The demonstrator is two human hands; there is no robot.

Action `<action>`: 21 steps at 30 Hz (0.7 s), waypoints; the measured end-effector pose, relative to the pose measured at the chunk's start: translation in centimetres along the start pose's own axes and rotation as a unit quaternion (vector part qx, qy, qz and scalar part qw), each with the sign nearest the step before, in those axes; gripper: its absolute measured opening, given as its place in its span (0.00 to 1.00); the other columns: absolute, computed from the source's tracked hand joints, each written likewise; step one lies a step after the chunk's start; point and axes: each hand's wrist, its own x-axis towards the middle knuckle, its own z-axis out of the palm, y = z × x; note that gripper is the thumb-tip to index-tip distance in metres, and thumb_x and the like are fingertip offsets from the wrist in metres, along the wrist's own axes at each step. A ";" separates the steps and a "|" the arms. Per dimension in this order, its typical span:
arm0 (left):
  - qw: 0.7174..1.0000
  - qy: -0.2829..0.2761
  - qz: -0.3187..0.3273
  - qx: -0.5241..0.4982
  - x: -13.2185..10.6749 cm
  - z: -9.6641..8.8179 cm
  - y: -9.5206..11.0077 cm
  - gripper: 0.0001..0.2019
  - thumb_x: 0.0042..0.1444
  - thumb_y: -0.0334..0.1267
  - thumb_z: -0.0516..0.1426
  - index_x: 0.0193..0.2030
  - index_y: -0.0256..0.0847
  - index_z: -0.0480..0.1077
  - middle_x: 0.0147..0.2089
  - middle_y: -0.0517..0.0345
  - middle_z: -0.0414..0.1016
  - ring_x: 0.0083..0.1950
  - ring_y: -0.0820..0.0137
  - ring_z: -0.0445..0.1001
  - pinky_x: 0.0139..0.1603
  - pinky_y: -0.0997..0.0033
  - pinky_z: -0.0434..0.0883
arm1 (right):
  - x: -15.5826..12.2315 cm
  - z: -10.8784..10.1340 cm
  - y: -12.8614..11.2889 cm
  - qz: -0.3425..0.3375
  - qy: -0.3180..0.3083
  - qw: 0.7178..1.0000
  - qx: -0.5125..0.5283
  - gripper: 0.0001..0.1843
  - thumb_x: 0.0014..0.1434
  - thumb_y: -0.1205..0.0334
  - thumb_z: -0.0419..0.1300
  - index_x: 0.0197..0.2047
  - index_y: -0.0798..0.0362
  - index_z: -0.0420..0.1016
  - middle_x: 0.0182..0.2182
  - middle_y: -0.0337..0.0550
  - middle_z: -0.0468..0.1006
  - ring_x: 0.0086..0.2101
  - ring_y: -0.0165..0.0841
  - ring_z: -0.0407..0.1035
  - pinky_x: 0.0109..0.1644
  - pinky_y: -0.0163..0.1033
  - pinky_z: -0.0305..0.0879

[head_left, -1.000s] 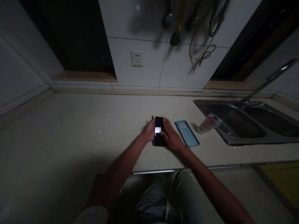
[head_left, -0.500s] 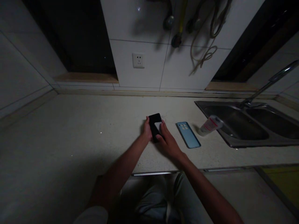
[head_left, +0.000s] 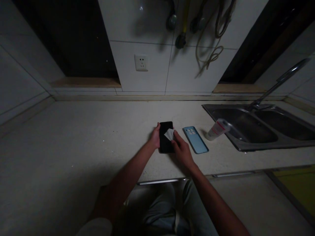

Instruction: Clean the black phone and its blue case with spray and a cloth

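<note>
A black smartphone (head_left: 165,144) is just above or on the pale countertop; I cannot tell which. My left hand (head_left: 155,137) is closed round its left edge, thumb toward the top. In my right hand (head_left: 182,148) a small white tissue (head_left: 169,134) is pinched between thumb and fingers, lying against the phone's dark face. Right of the phone, a light blue phone case (head_left: 196,140) rests on the counter with its camera cutouts at the far end. Beyond the case stands a clear plastic cup (head_left: 218,129) with red markings.
A double steel sink (head_left: 242,126) with a chrome faucet (head_left: 278,83) is set into the counter (head_left: 81,131) at the right. On the tiled wall behind are a power socket (head_left: 141,63), pipe valves and a looped cord (head_left: 213,57). The counter's front edge runs close to my body.
My right hand has drawn back a little to the right, so more of the tissue shows. The phone has turned straighter and more of its face is visible. The view has shifted slightly.
</note>
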 end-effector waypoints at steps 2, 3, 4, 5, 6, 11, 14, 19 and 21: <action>1.000 -0.006 -0.019 0.012 0.0 0.2 -0.3 0.33 0.65 0.60 0.47 0.59 0.31 0.72 0.43 0.41 0.82 0.48 0.52 0.81 0.54 0.54 0.73 | 1.8 -0.1 0.2 0.003 0.015 1.000 0.002 0.30 0.69 0.55 0.49 0.72 0.53 0.58 0.66 0.52 0.66 0.65 0.43 0.61 0.69 0.58 0.58; 1.000 -0.011 -0.023 0.015 -0.1 0.2 -0.4 0.33 0.65 0.60 0.47 0.58 0.32 0.73 0.43 0.42 0.82 0.48 0.52 0.81 0.54 0.55 0.73 | 2.6 -0.1 0.3 -0.003 0.022 1.000 -0.004 0.30 0.69 0.55 0.50 0.72 0.53 0.58 0.66 0.52 0.66 0.65 0.43 0.62 0.69 0.58 0.58; 0.999 -0.018 -0.023 0.016 -0.2 0.3 -0.5 0.33 0.65 0.60 0.47 0.57 0.32 0.73 0.42 0.42 0.83 0.48 0.53 0.81 0.54 0.55 0.73 | 3.4 0.0 0.4 -0.013 0.029 0.999 -0.016 0.31 0.69 0.55 0.49 0.72 0.53 0.58 0.66 0.52 0.66 0.66 0.43 0.61 0.69 0.58 0.56; 0.999 -0.025 -0.023 0.015 -0.3 0.4 -0.6 0.32 0.65 0.60 0.47 0.57 0.33 0.74 0.43 0.43 0.83 0.48 0.53 0.81 0.54 0.56 0.73 | 4.0 0.1 0.5 -0.026 0.034 0.999 -0.032 0.31 0.69 0.56 0.49 0.72 0.54 0.57 0.67 0.52 0.64 0.66 0.43 0.59 0.70 0.58 0.55; 0.999 -0.030 -0.023 0.012 -0.3 0.5 -0.7 0.32 0.65 0.60 0.46 0.57 0.34 0.74 0.43 0.43 0.83 0.48 0.53 0.81 0.54 0.56 0.73 | 4.6 0.2 0.7 -0.038 0.037 0.997 -0.049 0.31 0.69 0.58 0.48 0.72 0.54 0.57 0.68 0.53 0.62 0.67 0.42 0.58 0.71 0.58 0.54; 0.999 -0.038 -0.013 0.005 -0.4 0.8 -0.9 0.31 0.66 0.59 0.46 0.57 0.35 0.73 0.45 0.43 0.82 0.50 0.54 0.80 0.56 0.54 0.71 | 5.9 1.2 1.7 -0.051 0.014 0.993 -0.104 0.30 0.67 0.66 0.45 0.71 0.57 0.58 0.70 0.55 0.58 0.68 0.41 0.55 0.71 0.56 0.54; 0.999 -0.050 -0.013 -0.004 -0.4 1.0 -0.9 0.33 0.66 0.61 0.43 0.59 0.37 0.72 0.48 0.43 0.81 0.51 0.53 0.80 0.57 0.52 0.70 | 6.3 1.2 1.7 -0.058 -0.005 0.991 -0.121 0.31 0.64 0.70 0.45 0.70 0.56 0.61 0.70 0.55 0.57 0.70 0.42 0.51 0.71 0.60 0.52; 0.997 -0.074 -0.026 -0.023 -0.8 1.3 -0.9 0.39 0.62 0.68 0.38 0.62 0.41 0.70 0.53 0.43 0.79 0.57 0.51 0.76 0.61 0.49 0.67 | 7.8 0.6 -0.3 -0.103 -0.094 0.970 -0.199 0.31 0.62 0.75 0.46 0.67 0.54 0.66 0.66 0.57 0.66 0.68 0.44 0.56 0.72 0.67 0.42; 0.997 -0.073 -0.024 -0.033 -0.9 1.3 -0.8 0.42 0.61 0.70 0.36 0.62 0.41 0.69 0.55 0.42 0.78 0.60 0.50 0.74 0.62 0.47 0.65 | 8.3 0.6 -1.4 -0.129 -0.126 0.960 -0.214 0.29 0.63 0.75 0.46 0.65 0.56 0.68 0.65 0.57 0.67 0.67 0.44 0.59 0.72 0.65 0.45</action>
